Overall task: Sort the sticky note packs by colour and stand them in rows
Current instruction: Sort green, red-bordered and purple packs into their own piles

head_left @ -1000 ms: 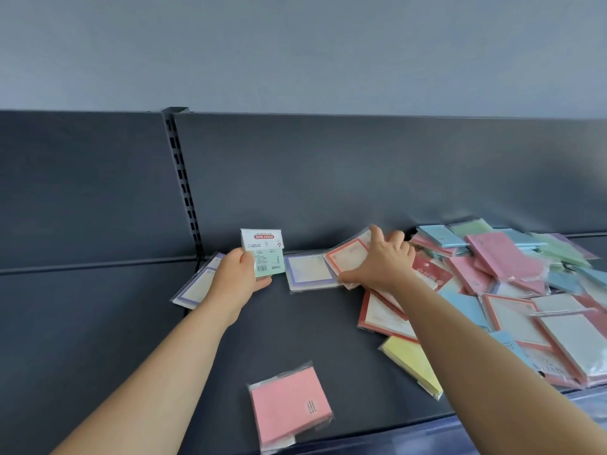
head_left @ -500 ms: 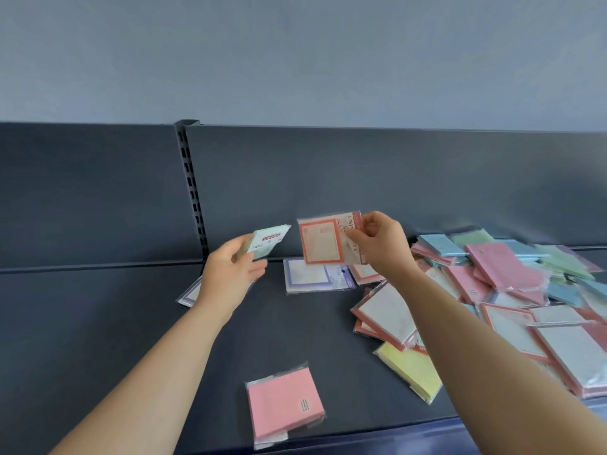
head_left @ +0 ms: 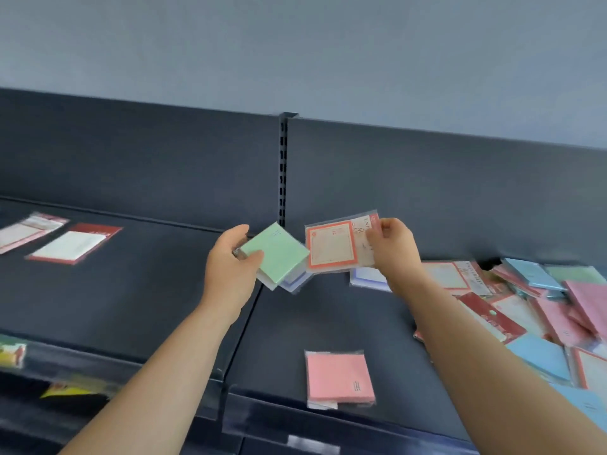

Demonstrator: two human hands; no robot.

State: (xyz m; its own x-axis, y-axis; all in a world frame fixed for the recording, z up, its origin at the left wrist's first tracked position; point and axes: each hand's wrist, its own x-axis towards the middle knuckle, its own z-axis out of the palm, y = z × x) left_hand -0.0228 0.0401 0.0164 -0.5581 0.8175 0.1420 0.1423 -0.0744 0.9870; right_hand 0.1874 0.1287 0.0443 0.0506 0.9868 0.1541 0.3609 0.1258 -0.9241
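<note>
Head view, mid-frame: left hand (head_left: 230, 267) grips a green pack (head_left: 276, 254); right hand (head_left: 394, 247) pinches a red-bordered pack (head_left: 331, 244). Pink pack (head_left: 338, 376) lies lower centre on the shelf (head_left: 131, 290).

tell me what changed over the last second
The right hand picked a red-bordered pack off the pile and raised it beside the left hand, which turned its green pack over. The pink pack in front stayed put.

Dark grey metal shelving (head_left: 131, 290) with slotted upright (head_left: 283, 178) against pale grey-blue wall (head_left: 295, 50)
</note>
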